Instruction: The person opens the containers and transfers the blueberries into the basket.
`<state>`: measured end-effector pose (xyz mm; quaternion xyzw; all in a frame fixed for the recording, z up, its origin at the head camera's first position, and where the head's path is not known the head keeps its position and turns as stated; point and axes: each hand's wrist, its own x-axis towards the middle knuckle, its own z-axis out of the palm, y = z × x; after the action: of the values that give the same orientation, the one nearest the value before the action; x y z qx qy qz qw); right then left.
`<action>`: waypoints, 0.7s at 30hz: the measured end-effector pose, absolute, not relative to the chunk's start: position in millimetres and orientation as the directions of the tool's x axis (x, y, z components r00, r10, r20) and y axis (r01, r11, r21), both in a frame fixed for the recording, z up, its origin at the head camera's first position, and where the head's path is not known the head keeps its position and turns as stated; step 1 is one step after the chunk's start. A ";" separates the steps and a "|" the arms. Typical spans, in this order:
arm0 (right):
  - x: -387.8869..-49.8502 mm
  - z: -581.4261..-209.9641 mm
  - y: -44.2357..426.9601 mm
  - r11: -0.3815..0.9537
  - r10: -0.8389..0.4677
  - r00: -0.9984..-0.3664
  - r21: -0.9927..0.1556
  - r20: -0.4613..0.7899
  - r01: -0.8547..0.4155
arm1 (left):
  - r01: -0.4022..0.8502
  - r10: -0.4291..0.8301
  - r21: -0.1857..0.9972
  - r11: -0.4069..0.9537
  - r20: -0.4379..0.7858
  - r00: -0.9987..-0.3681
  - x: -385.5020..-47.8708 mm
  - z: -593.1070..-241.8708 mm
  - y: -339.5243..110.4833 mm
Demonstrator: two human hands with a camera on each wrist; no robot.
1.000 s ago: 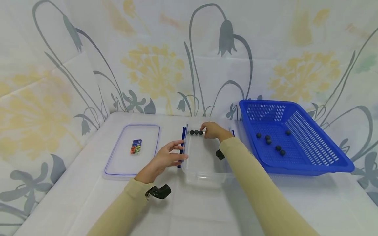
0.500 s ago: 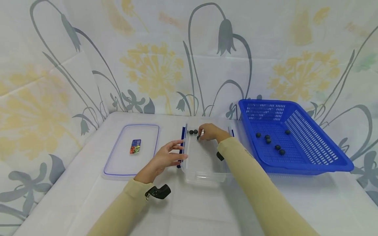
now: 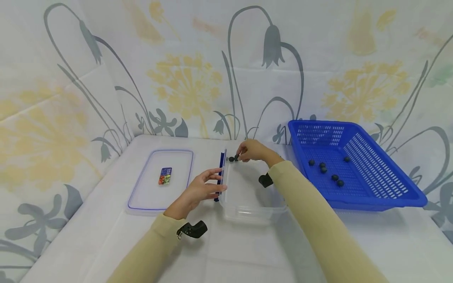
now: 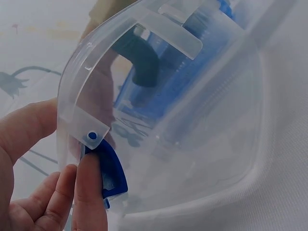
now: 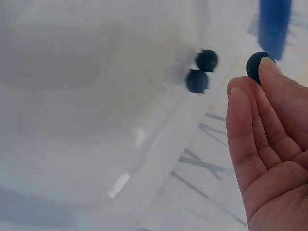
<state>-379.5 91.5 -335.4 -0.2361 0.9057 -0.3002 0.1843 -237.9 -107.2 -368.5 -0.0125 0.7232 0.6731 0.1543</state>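
Note:
A clear plastic box stands in the middle of the table in the head view. My left hand holds its left wall, fingers against a blue side latch. Above the box's far left corner, my right hand pinches a dark blueberry between thumb and fingertips. Inside the box, in the right wrist view, lie a blueberry and another blueberry, touching each other. In the head view, the right hand's fingers partly cover this spot.
To the right, a blue slotted basket sits tilted, with several loose blueberries on its floor. A clear lid with a blue seal and a small printed label lies at left. A flowered cloth hangs behind.
The right hand has taken one blueberry from the row of three at the box's far left and raised it over the far edge. The left hand has stayed on the wall.

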 end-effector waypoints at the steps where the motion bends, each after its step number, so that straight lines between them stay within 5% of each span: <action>1: -378.9 -330.5 92.3 0.699 -0.546 -0.818 -0.637 -0.183 -0.325 | -0.229 0.187 0.969 0.093 -0.243 -0.952 -238.2 -368.2 -106.7; 21: -365.8 -265.1 148.7 0.675 -0.563 -0.825 -0.602 -0.046 -0.427 | -0.231 0.166 0.967 0.105 -0.246 -0.955 -238.2 -368.8 -106.4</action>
<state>-365.8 148.7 -265.1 -0.2724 0.9080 -0.2971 0.1146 -238.2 -106.4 -368.8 -0.0222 0.7282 0.6687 0.1486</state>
